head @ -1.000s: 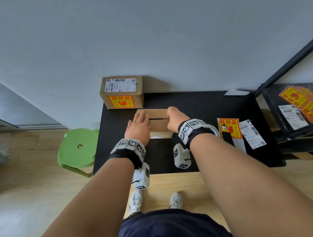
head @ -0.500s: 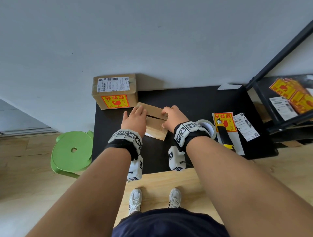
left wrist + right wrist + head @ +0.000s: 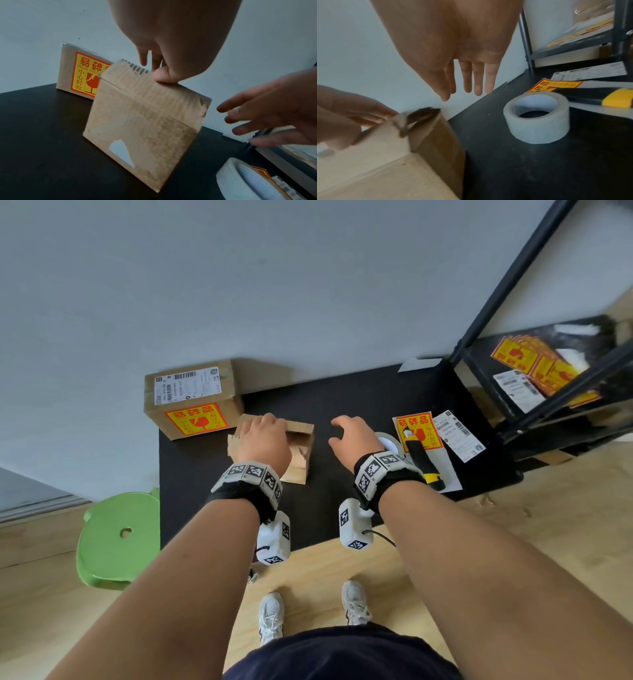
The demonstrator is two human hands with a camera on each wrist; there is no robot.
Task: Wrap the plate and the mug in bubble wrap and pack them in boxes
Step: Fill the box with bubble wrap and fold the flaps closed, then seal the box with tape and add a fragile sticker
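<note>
Right hand [image 3: 356, 440] has come off the box [image 3: 301, 451] since half a second ago; fingers loose, holding nothing, beside the tape [image 3: 537, 117]. Left hand [image 3: 262, 443] pinches the box's top edge, tilting it on the bench [image 3: 342, 392] (flaps unsealed). Tape lies right; right hand nearer.

The right hand [image 3: 453, 56] hangs above the black table [image 3: 513, 169] with fingers straight, holding nothing. Below and to its left, the left hand [image 3: 342, 115] pinches the top edge of a cardboard box [image 3: 388, 162]. A tape roll [image 3: 537, 121] lies just right of the fingers.
</note>
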